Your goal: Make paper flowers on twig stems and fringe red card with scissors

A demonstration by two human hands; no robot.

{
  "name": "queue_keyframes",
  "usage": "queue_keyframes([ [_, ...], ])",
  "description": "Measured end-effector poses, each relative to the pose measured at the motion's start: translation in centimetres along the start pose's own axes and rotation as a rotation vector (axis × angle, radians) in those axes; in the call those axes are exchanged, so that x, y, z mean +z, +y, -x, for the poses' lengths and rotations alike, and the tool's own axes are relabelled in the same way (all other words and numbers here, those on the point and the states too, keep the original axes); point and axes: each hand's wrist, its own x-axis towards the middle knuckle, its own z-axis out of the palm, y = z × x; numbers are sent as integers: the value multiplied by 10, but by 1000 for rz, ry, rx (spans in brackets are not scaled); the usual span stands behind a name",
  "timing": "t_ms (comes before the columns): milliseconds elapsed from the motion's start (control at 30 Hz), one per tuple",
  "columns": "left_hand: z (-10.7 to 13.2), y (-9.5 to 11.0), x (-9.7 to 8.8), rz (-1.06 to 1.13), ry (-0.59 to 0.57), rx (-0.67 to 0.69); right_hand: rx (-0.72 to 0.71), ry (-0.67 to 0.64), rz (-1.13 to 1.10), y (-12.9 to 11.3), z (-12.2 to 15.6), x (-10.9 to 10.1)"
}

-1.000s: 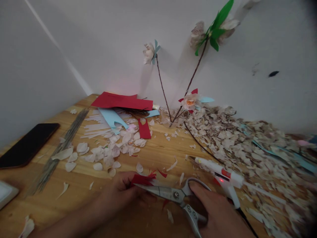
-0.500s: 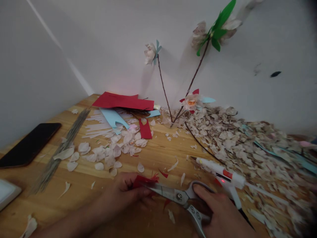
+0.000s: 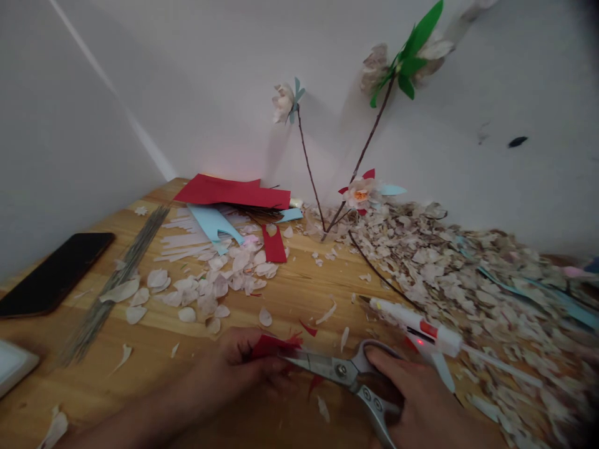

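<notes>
Between thumb and fingers, my left hand [image 3: 243, 362] pinches a small piece of red paper [image 3: 269, 346], whose right end is cut into a thin fringe. My right hand [image 3: 412, 393] grips a pair of metal scissors [image 3: 340, 369] by the handles, the thumb in the upper loop. The blades point left and reach the fringed end of the red paper; how far they are parted is blurred. Small red scraps [image 3: 309, 328] lie on the table just beyond and below the blades.
A white glue gun [image 3: 416, 327] with a lit red light lies right of the scissors. Petals [image 3: 468, 268] heap along the right. Flower branches [image 3: 306, 162] stand at the wall. Red sheets [image 3: 229, 190], wires [image 3: 121, 280] and a phone [image 3: 56, 271] lie left and behind.
The scissors have shifted very slightly right and their blades have moved a little at the paper's fringe. Both hands keep their hold.
</notes>
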Motion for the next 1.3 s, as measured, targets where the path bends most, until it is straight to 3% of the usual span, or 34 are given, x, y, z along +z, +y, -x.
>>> queue_keyframes([
  [100, -1, -1, 0, -7, 7, 30, 43, 14, -22, 0, 1, -1],
  [267, -4, 1, 1, -18, 29, 73, 149, -86, -3, -5, 1, -3],
  [667, -1, 0, 2, -102, 59, 55, 137, -48, -73, -19, -1, -4],
  [1300, -3, -2, 0, -26, 50, 56, 122, -36, -38, -14, 2, -1],
])
